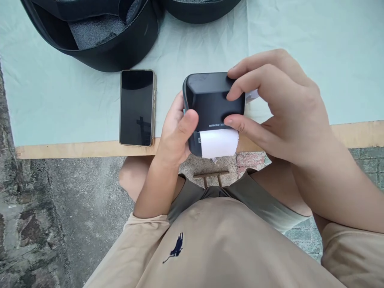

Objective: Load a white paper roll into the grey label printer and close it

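Note:
A black label printer (214, 104) marked NIIMBOT is held up over the table's front edge. A strip of white label paper (220, 143) sticks out of its near side. My left hand (177, 134) is wrapped round the printer's left side, its thumb on the casing and the other fingers mostly hidden beneath. On the right, my right hand (279, 104) grips the printer's cover with the thumb near the lettering and two fingertips on top. Something whitish (252, 95) shows behind the printer at its right edge, partly covered by the right hand.
A smartphone (136, 108) with a dark screen lies left of the printer, by the table edge. An open black zip case (99, 50) with grey foam stands at the back left, beside another black case (204, 10). Pale green cloth (339, 72) covers the wooden table (357, 134).

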Available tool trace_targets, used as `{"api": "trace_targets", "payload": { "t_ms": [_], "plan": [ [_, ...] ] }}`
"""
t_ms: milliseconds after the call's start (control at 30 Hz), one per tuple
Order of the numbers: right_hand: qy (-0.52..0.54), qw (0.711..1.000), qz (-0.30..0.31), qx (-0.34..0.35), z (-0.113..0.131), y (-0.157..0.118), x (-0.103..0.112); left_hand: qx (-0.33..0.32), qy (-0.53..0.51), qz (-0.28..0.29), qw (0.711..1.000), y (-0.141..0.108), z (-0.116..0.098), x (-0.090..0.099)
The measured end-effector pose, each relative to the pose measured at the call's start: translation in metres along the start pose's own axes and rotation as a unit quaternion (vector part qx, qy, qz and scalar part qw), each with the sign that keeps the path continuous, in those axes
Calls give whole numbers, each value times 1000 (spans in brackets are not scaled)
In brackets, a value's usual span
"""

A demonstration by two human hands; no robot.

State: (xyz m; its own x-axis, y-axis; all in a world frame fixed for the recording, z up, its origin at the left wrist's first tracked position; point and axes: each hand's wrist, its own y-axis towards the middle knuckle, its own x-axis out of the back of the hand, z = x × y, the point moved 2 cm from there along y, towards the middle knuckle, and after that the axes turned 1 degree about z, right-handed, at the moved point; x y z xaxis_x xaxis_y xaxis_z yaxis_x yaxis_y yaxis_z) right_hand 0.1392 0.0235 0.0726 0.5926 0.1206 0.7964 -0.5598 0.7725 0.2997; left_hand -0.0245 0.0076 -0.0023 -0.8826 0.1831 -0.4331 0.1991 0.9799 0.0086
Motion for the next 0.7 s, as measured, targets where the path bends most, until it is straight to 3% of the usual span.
{"api": "trace_targets", "payload": {
  "t_ms": [167, 300, 500, 700],
  "plan": [
    [-20, 1000, -5, -4, 4, -1, -2, 25, 42, -13, 999, -2, -2, 0],
    [-20, 1000, -8, -4, 4, -3, -1, 13, -38, -7, 999, -1, -5, -2],
    [-22, 1000, -5, 8, 5, -3, 0, 67, -63, -82, 992, -6, -14, -6],
    [-8, 1000, 27, 1, 5, -2, 3, 70, -50, -131, 988, -4, -18, -7]
  ]
}}
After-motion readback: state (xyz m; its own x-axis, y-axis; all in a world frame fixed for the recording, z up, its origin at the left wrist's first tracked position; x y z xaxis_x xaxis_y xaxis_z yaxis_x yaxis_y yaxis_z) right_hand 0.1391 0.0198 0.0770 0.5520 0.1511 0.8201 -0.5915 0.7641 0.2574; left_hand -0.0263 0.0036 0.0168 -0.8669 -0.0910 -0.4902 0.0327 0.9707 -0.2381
